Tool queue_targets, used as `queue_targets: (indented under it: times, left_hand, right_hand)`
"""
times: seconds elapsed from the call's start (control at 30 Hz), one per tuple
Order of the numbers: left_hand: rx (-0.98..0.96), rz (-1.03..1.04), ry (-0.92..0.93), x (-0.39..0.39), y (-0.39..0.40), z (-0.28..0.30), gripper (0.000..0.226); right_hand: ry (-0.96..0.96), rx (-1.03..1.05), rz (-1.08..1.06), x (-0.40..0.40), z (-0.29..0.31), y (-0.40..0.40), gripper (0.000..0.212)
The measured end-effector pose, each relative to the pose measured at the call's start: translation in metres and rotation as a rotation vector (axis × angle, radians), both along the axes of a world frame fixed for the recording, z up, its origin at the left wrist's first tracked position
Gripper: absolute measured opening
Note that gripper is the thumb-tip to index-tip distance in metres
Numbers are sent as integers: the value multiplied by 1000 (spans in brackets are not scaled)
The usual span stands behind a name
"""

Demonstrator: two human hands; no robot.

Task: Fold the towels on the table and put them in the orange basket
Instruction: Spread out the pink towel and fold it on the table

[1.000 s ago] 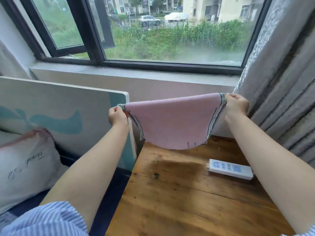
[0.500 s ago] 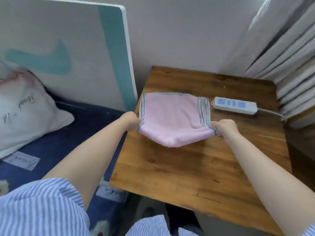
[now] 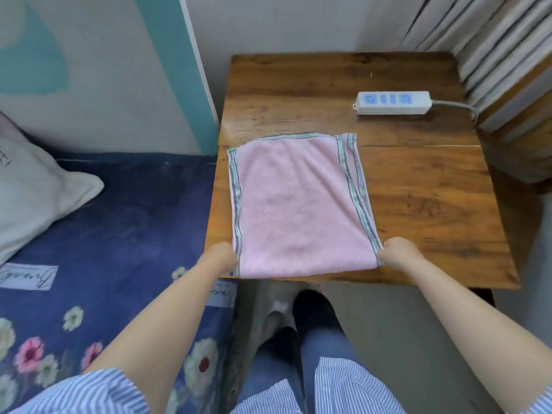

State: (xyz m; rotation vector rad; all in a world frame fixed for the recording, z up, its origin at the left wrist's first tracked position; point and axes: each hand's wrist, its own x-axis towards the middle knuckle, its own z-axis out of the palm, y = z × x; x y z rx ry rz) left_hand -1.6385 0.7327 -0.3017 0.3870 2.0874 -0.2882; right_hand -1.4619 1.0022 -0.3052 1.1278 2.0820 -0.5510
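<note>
A person is standing at the near edge of a small wooden table [image 3: 418,186], looking down at it. Both arms are reaching forward from striped sleeves [image 3: 89,392]. The left hand [image 3: 222,256] is pinching the near left corner of a pink towel [image 3: 294,204], fingers curled tight on the cloth. The right hand [image 3: 398,252] is pinching the near right corner in the same way. The towel is lying flat on the left half of the table, its near edge hanging just over the table's near edge. Grey and green stripes are running down both of its side borders, and its far right corner is sticking up slightly. Beyond the towel, near the far right corner of the table, a white power strip [image 3: 392,103] is lying with its cord trailing off the right edge. To the left of the table, a bed with a dark blue flowered cover [image 3: 104,249] and a white pillow [image 3: 33,189] is showing.
</note>
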Motion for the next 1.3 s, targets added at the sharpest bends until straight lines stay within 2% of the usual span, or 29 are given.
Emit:
queue_targets:
  times: [0.07, 0.13, 0.23, 0.33, 0.4, 0.53, 0.63, 0.73, 0.9, 1.0, 1.13, 1.2, 1.3]
  left_hand:
    - [0, 2, -7, 6, -7, -7, 28]
    - [11, 33, -13, 7, -10, -13, 27]
    - [48, 102, 16, 0, -10, -15, 32]
    - [79, 162, 134, -18, 3, -15, 34]
    - [113, 179, 176, -33, 17, -13, 35]
    - [175, 152, 239, -70, 54, -12, 13]
    - [223, 152, 267, -96, 82, -13, 27]
    - [270, 142, 302, -122, 109, -18, 32]
    - [389, 155, 387, -149, 143, -30, 38]
    - [498, 97, 475, -159, 154, -36, 33]
    - [601, -22, 531, -176, 169, -46, 43]
    - [571, -160, 488, -183, 172, -51, 49]
    - [487, -343, 355, -196, 170, -55, 40]
  right_hand:
    - [-59, -49, 20, 8, -1, -3, 30]
    - [-154, -104, 75, 7, -2, -3, 16]
    - [-183, -96, 141, -4, -5, 2, 15]
    - [-11, -4, 43, -30, -7, 13, 20]
    - [147, 102, 36, -54, -5, 20, 15]
    - [433, 188, 101, -111, -1, 40, 26]
    - [556, 179, 163, -152, 0, 56, 27]
    - [567, 154, 238, -186, -5, 71, 29]
    - [461, 127, 335, -224, -25, 81, 33]
    - [451, 85, 377, -234, -35, 79, 26]
    - [599, -30, 410, -231, -33, 81, 40]
    - [682, -152, 457, -222, -26, 86, 31]
    - [675, -295, 481, -209, -13, 94, 18]
